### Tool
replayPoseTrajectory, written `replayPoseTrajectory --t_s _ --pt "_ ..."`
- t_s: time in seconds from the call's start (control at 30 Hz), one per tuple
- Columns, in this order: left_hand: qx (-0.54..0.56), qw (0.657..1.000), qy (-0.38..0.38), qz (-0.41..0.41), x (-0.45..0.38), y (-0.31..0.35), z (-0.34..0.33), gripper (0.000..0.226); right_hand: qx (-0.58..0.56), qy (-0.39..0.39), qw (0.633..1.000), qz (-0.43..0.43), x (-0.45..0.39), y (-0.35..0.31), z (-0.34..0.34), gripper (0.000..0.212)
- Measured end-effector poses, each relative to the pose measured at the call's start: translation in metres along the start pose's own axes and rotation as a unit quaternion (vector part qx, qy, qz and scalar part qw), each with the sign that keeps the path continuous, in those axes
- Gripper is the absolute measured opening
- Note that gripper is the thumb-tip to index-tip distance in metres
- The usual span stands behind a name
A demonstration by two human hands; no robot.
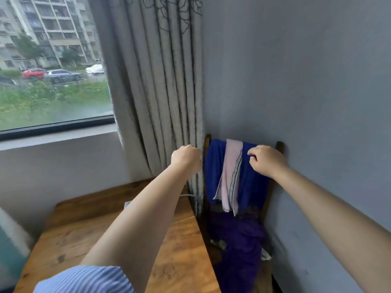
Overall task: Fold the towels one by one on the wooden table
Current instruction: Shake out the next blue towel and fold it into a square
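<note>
Head view: both arms reach forward toward a dark wooden chair (279,144) standing in the corner between the grey patterned curtain (156,81) and the grey wall. Draped over the chair back: a deep blue towel (213,166), with a pale pink towel with striped edge (229,176) lying over it. Right hand (267,160) is at the top of the chair back, fingers curled and pinching the blue towel's upper edge. Left hand (185,157) is raised in front of the curtain, fingers curled into a fist; cannot tell whether it holds anything. Chair seat carries a crumpled purple cloth (237,240). Wooden bench (84,235) lies left of the chair, under the left forearm; no towel on it.
</note>
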State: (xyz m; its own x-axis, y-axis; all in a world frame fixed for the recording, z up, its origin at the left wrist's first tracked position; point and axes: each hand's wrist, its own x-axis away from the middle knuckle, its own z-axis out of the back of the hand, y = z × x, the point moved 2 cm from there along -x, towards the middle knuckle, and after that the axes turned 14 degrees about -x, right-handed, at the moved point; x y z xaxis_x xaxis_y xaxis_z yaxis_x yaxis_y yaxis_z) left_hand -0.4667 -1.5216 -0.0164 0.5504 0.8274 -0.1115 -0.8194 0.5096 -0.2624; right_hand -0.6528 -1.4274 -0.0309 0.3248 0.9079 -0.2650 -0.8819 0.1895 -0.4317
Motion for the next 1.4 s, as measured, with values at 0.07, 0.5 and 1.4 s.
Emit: replayPoseTrajectory --t_s 0.07,0.5,1.4 --pt "0.010 1.000 0.003 -0.025 -0.033 0.009 -0.001 0.027 -0.003 0.023 0.999 -0.027 -0.023 0.017 0.004 0.030" --pt "0.093 0.989 -0.060 -0.102 -0.180 0.118 -0.041 0.033 0.038 -0.014 0.992 -0.122 -0.127 0.154 -0.013 0.017" --pt "0.211 0.969 -0.131 -0.016 -0.302 0.190 -0.087 0.040 -0.027 -0.025 0.999 -0.023 -0.204 0.252 -0.069 0.019"
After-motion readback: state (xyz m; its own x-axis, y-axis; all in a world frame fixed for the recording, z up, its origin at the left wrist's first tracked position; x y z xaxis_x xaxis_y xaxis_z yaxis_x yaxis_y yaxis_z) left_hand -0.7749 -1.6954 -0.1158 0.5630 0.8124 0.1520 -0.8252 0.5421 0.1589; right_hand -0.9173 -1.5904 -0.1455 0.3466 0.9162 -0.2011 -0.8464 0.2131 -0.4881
